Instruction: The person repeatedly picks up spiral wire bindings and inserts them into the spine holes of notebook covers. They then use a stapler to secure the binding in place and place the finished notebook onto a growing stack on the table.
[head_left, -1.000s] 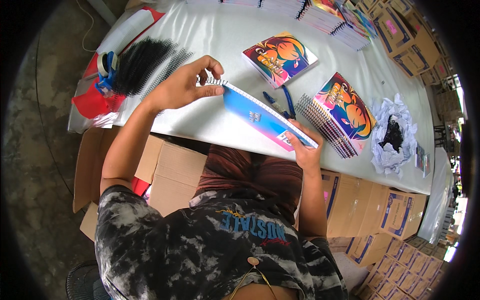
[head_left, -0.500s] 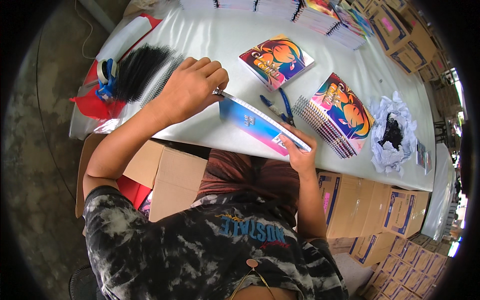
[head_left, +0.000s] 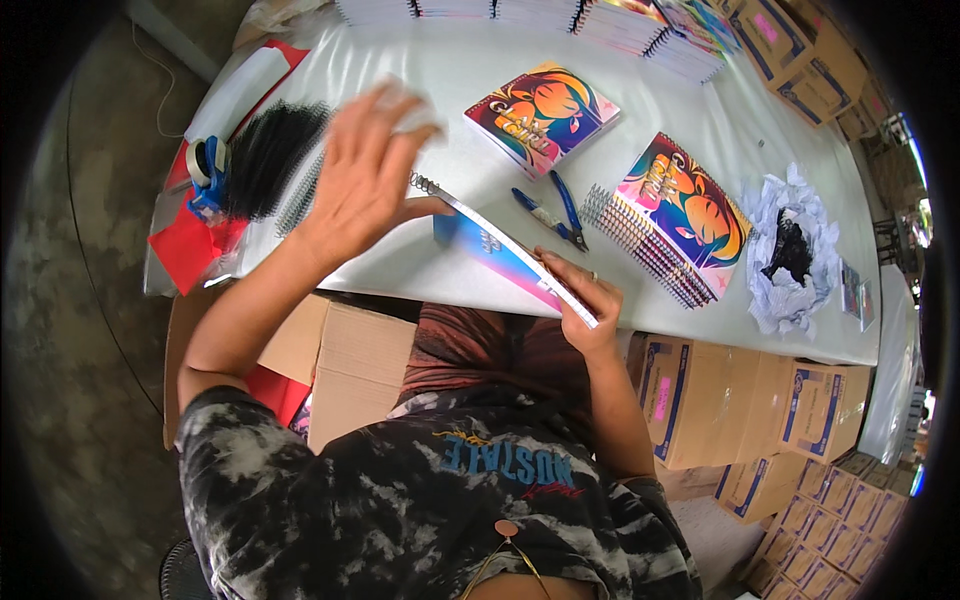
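Observation:
In my right hand is a thin notebook with a blue-to-pink cover, held tilted on edge with fingers and thumb around its near end. A dark wire coil sticks out from the notebook's far end, along its spine. My left hand is open beside that end, fingers spread and blurred, the thumb close to the coil. Beyond the notebook lie blue-handled pliers. A colourful illustrated notebook rests farther back, and a stack of coil-bound notebooks stands to the right.
On the table's left are a pile of black coils, a blue tape dispenser and red sheets. Crumpled pale wrapping holds black material at right. Notebook rows line the back. Cardboard boxes stand below the table.
My left hand has let go of the coil end and spread its fingers, baring the protruding coil. My right hand and the notebook have shifted slightly left, and the notebook is tilted more steeply.

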